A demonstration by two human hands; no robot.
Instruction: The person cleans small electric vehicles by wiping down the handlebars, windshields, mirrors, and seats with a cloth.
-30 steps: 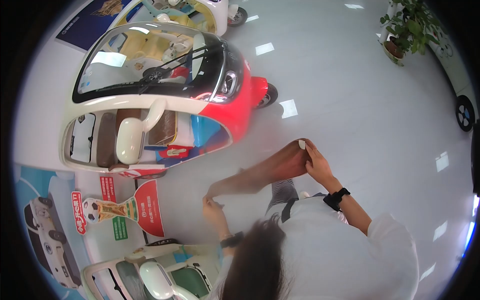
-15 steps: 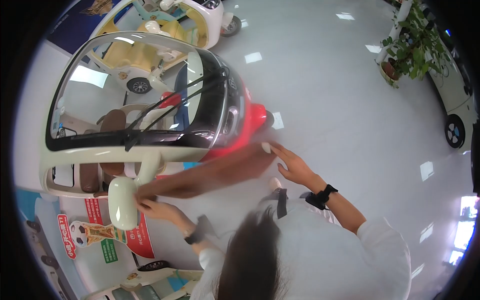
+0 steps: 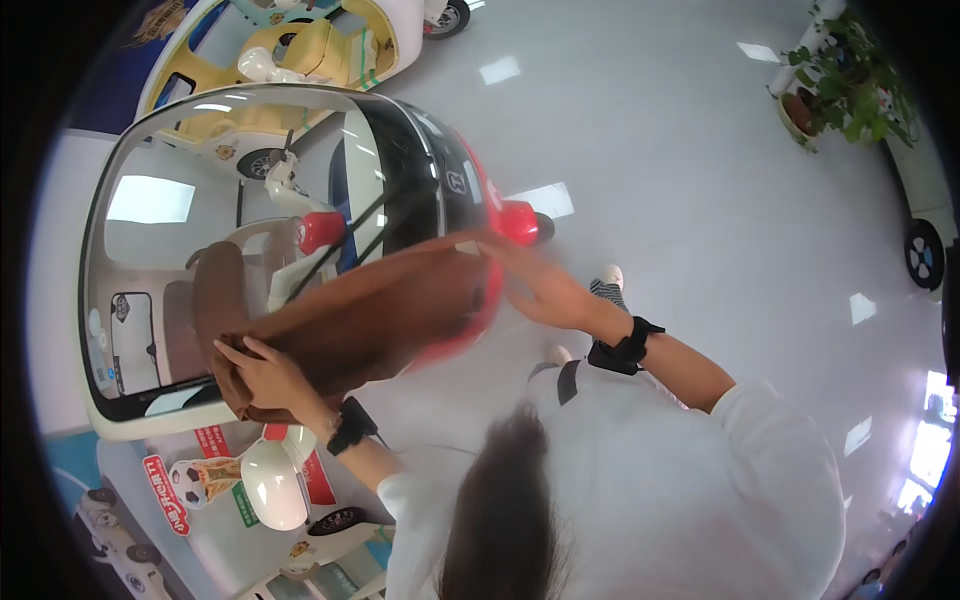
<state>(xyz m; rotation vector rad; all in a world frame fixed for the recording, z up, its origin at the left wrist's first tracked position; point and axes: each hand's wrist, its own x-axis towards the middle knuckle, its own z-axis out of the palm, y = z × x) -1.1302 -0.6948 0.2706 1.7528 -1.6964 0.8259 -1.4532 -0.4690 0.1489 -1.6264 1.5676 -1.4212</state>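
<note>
A brown cloth (image 3: 385, 310) is stretched between my hands, in front of the windshield (image 3: 225, 215) of a small red and cream vehicle. The fingers of my left hand (image 3: 268, 378) are curled on its bunched near end, low on the glass. At the far end, beside the red front of the vehicle, my right hand (image 3: 535, 283) holds the cloth's upper corner; motion blurs its fingers. Part of the black wipers (image 3: 340, 245) shows above the cloth, which hides the rest. Whether the cloth touches the glass, I cannot tell.
The cream side mirror (image 3: 276, 482) juts out below my left hand. Another small yellow and white vehicle (image 3: 330, 45) stands behind. A potted plant (image 3: 850, 85) and a parked car (image 3: 920, 215) are at the right. Grey floor (image 3: 680, 180) lies between.
The cloth has moved up and left over the windshield with both hands. It hangs wider now, and my left hand has gone from beside the mirror to the lower glass. The view has shifted.
</note>
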